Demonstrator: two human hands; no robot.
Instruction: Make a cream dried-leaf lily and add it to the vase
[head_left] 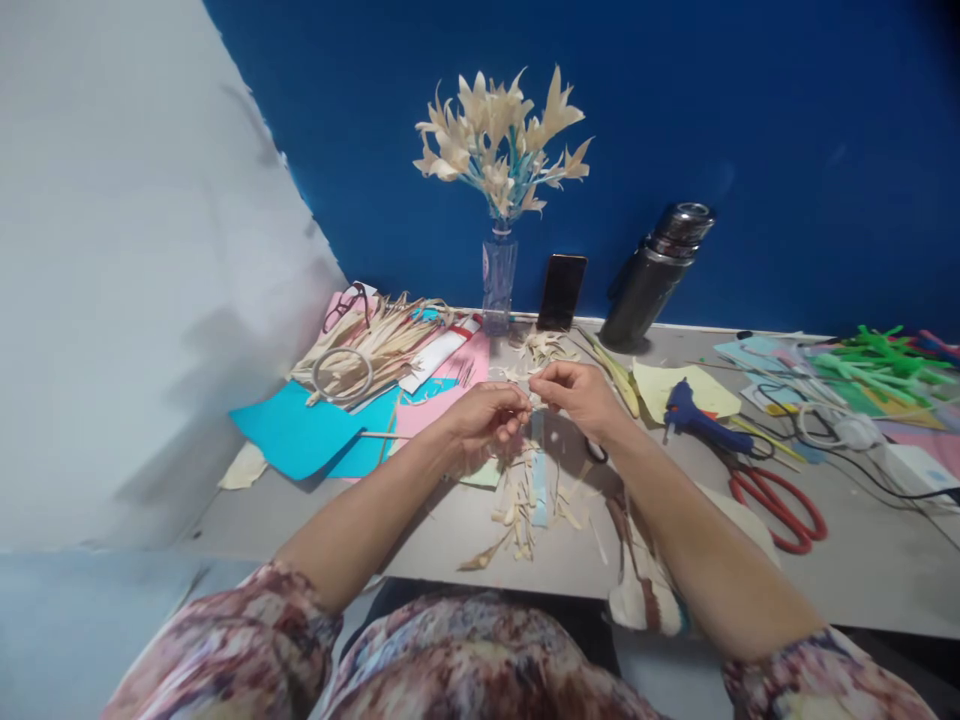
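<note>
Above the middle of the desk, my left hand (493,422) and my right hand (574,398) meet almost fingertip to fingertip. Each is closed in a pinch. Whatever they hold between them is too small to name. Below the hands lie scattered pale dry husk scraps (517,505) and a light blue paper strip (539,480). Just beyond my fingers sits a small heap of husk pieces (546,347). A scissor loop shows partly beneath my right wrist.
At the back stand a bottle (498,280) of husk flowers (510,140), a phone (562,290) and a tilted thermos (656,280). Husk strips (390,350) and blue paper (296,430) lie left. On the right are a glue gun (705,420), red-handled scissors (780,510), cables and green stems (885,365).
</note>
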